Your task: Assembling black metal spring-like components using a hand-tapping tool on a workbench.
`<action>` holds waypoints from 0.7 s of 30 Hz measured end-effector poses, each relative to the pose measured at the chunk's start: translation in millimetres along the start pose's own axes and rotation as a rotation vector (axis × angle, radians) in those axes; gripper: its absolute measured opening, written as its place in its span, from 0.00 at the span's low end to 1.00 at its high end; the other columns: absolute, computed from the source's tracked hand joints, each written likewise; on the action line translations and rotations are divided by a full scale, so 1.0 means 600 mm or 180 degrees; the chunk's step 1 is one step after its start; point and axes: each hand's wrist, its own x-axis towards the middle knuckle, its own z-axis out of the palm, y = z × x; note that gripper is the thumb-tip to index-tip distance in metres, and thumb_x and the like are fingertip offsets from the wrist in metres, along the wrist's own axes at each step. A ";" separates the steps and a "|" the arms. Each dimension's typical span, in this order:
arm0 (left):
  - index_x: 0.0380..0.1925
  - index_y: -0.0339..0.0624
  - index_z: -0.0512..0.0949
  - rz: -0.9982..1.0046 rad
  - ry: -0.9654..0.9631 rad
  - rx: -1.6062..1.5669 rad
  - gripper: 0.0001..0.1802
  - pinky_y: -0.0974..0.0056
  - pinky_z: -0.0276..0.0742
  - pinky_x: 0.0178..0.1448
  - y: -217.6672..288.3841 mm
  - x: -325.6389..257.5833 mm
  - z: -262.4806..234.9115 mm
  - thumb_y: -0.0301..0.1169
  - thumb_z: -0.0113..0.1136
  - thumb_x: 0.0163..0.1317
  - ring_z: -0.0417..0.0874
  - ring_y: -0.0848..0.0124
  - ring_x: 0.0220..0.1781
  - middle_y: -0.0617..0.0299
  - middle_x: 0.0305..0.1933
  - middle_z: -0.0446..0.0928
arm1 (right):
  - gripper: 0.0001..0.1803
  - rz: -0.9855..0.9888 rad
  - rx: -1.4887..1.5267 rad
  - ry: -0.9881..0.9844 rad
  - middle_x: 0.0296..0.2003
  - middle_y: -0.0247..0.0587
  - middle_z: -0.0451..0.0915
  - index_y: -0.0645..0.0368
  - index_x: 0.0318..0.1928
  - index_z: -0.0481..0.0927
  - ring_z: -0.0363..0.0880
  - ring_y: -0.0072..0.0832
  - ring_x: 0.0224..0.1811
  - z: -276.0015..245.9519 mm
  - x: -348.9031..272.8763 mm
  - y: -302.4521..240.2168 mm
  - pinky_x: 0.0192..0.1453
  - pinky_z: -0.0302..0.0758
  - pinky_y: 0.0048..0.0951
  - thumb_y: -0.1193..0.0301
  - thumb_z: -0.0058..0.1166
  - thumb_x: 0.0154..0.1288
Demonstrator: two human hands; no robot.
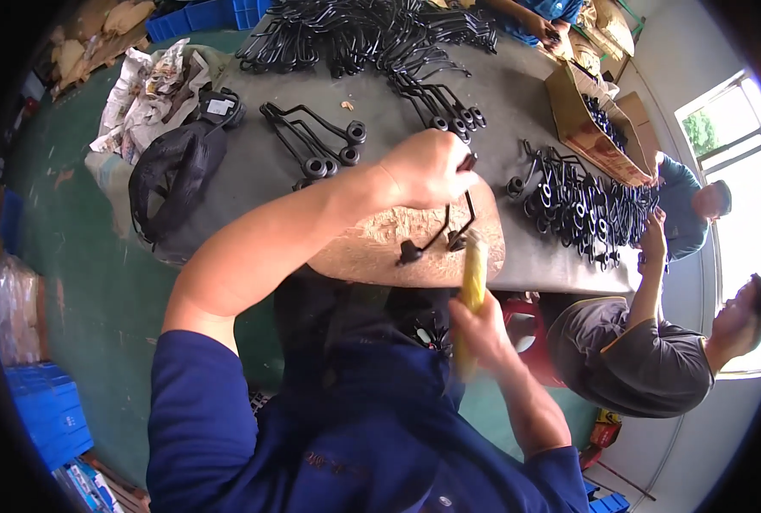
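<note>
We lose the upper end of the bent black rod [437,236] at the left hand [427,167]; the yellow handle [476,274] blurs below the right hand [481,329]. The top edge cuts off a blue-shirted person [558,10] — and the dark pieces [604,120] in the cardboard box [582,130] look too small to tell.

**Left hand [430,169] high, right hand [483,332] low, both closed**

The left arm [290,227] bends sharply at the elbow, its forearm slanting up and rightward. The right forearm [534,402] leans up and leftward; slight blur makes that hand's exact grip hard to tell.
</note>
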 end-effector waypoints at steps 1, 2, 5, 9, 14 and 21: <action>0.24 0.35 0.78 0.0010 0.0015 0.0007 0.15 0.56 0.72 0.32 -0.005 0.000 0.001 0.37 0.60 0.60 0.75 0.63 0.21 0.50 0.20 0.77 | 0.11 -0.0253 -0.0062 -0.0186 0.26 0.33 0.76 0.60 0.41 0.74 0.75 0.21 0.24 0.003 -0.022 -0.017 0.27 0.73 0.27 0.70 0.60 0.62; 0.23 0.35 0.77 0.0021 0.0021 0.0016 0.15 0.55 0.71 0.31 -0.010 0.003 0.001 0.37 0.60 0.60 0.75 0.63 0.21 0.49 0.20 0.76 | 0.12 0.0111 0.0057 -0.0425 0.25 0.36 0.76 0.63 0.40 0.72 0.77 0.22 0.22 -0.019 -0.031 -0.057 0.27 0.75 0.27 0.70 0.60 0.61; 0.21 0.34 0.76 0.0005 0.0082 0.0001 0.15 0.54 0.70 0.31 -0.015 -0.013 -0.016 0.36 0.60 0.58 0.74 0.57 0.20 0.47 0.19 0.75 | 0.11 -0.1571 -0.0337 0.0307 0.27 0.36 0.77 0.63 0.42 0.74 0.75 0.22 0.25 -0.014 -0.096 -0.125 0.29 0.74 0.29 0.73 0.59 0.60; 0.19 0.34 0.75 0.0040 -0.0085 0.0180 0.16 0.53 0.71 0.32 0.006 -0.003 -0.009 0.36 0.60 0.56 0.76 0.54 0.21 0.46 0.19 0.75 | 0.12 -0.3232 0.1044 0.0606 0.27 0.40 0.79 0.60 0.40 0.75 0.78 0.24 0.26 0.027 -0.093 -0.119 0.33 0.76 0.27 0.72 0.61 0.55; 0.18 0.35 0.76 0.0007 0.0101 0.0205 0.16 0.53 0.72 0.31 -0.005 -0.005 0.005 0.38 0.61 0.54 0.78 0.52 0.22 0.44 0.20 0.75 | 0.16 0.0189 -0.0642 -0.1311 0.26 0.37 0.77 0.61 0.44 0.72 0.77 0.24 0.23 0.030 -0.033 0.012 0.26 0.75 0.29 0.67 0.61 0.61; 0.18 0.33 0.76 -0.0175 0.0018 0.0198 0.17 0.52 0.71 0.30 0.009 -0.017 -0.009 0.37 0.60 0.55 0.77 0.52 0.21 0.43 0.19 0.74 | 0.09 -0.1469 0.0767 -0.0336 0.28 0.36 0.77 0.63 0.38 0.75 0.77 0.22 0.26 -0.002 -0.129 -0.103 0.31 0.74 0.23 0.81 0.59 0.56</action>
